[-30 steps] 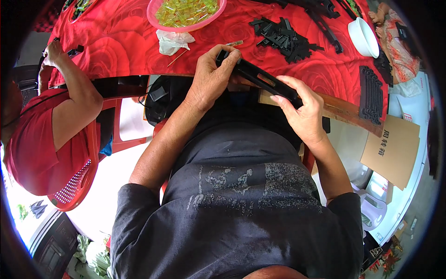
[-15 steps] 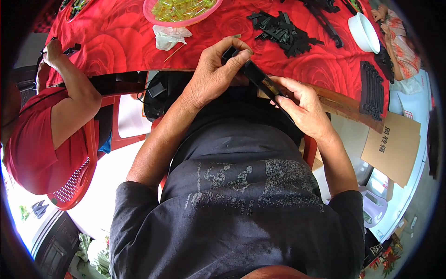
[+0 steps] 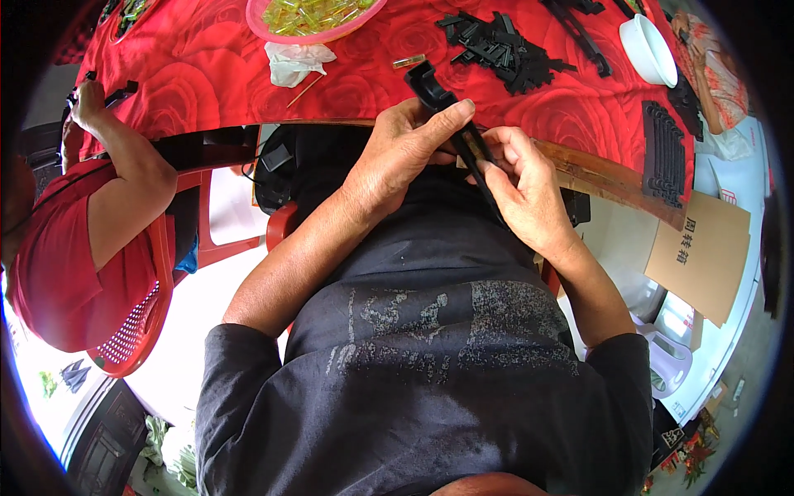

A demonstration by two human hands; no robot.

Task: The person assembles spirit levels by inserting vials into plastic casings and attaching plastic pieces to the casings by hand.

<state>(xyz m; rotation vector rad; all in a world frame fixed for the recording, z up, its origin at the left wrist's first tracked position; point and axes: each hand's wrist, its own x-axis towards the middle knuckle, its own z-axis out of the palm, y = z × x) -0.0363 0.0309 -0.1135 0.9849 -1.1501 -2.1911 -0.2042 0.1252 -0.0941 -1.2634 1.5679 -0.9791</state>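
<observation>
— Head view: where was the work?
— Upper centre: the left hand gripped a long black plastic strip, the right hand pinching its lower end.
— Progress?
— Midway, probably — a pile of black parts waited on the red tablecloth.

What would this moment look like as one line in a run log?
left hand: grips long black plastic part | right hand: pinches its lower end | behind: red tablecloth, black parts pile, pink dish

Both bare forearms rise from the lower edge and meet in front of the chest, the left hand curled with fingers closed, the right hand pinching beside it.
</observation>
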